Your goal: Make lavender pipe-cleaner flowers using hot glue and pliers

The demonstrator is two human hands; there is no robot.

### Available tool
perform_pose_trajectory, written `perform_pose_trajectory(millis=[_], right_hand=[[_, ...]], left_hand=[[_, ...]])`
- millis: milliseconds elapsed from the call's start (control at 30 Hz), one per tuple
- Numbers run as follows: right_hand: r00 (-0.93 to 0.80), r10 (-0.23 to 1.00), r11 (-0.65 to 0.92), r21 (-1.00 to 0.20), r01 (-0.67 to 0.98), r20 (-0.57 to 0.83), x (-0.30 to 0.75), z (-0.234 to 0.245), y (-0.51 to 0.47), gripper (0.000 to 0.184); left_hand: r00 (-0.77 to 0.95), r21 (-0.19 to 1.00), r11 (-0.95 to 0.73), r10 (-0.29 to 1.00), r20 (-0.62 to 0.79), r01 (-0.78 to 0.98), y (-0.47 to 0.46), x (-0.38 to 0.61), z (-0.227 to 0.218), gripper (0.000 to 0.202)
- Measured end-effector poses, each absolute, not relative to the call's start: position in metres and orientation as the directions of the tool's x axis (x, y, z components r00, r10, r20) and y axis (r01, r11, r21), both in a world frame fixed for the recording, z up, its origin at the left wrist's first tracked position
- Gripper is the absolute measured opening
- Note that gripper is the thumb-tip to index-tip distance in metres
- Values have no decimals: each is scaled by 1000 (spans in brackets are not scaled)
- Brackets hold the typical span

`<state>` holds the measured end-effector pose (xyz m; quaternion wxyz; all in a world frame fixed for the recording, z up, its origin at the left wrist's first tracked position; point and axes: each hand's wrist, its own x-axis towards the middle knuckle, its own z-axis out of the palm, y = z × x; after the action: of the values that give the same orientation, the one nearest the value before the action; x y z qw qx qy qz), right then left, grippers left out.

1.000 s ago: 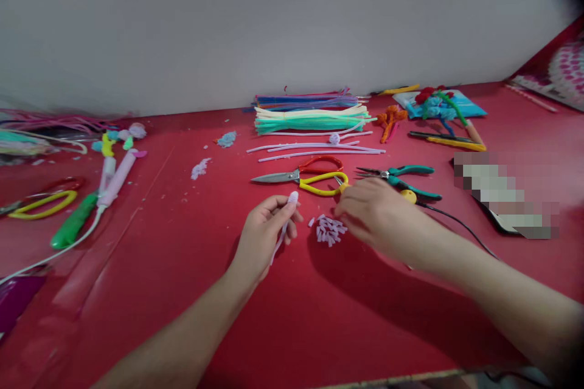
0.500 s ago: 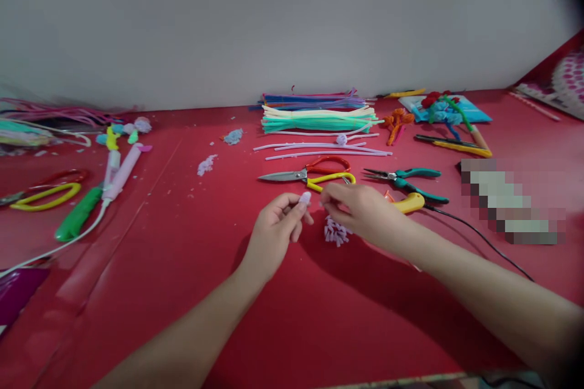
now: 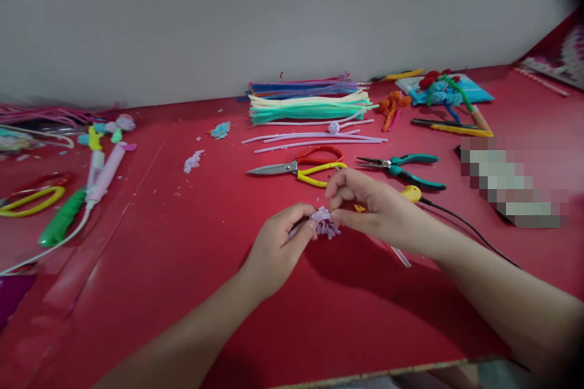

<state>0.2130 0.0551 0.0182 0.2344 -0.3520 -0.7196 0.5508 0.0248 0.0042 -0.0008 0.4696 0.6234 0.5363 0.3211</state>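
Note:
My left hand [image 3: 278,249] is closed around a lilac pipe cleaner stem, its tip pinched between thumb and fingers. My right hand [image 3: 365,203] pinches a small lilac tuft of short pipe cleaner pieces [image 3: 325,223] against that tip. Both hands meet just above the red table [image 3: 274,316], in front of the red-and-yellow scissors [image 3: 301,168]. A thin pale strip [image 3: 401,256] lies under my right wrist.
Teal pliers [image 3: 404,167] and a yellow tool with a black cable [image 3: 413,193] lie right of the scissors. Bundles of pipe cleaners [image 3: 310,106] sit by the wall. A glue gun [image 3: 98,179], second scissors [image 3: 27,200] and scraps lie at left. Finished flowers [image 3: 438,94] are at back right.
My right hand lifted the lilac tuft off the table and brought it to the stem tip in my left hand. Both hands came closer together.

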Motion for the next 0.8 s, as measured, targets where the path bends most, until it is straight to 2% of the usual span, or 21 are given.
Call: perform_pose_trajectory(millis=[533,800], right_hand=[[-613,789,256,-888,382,-36,214,17,52,24],[-632,773,423,-789,445,58,211,21,48,24]], left_hand=[[257,869,-93,966,-39,485,0,26,-4,13],[226,882,-48,972,-67,469,1,28,-3,15]])
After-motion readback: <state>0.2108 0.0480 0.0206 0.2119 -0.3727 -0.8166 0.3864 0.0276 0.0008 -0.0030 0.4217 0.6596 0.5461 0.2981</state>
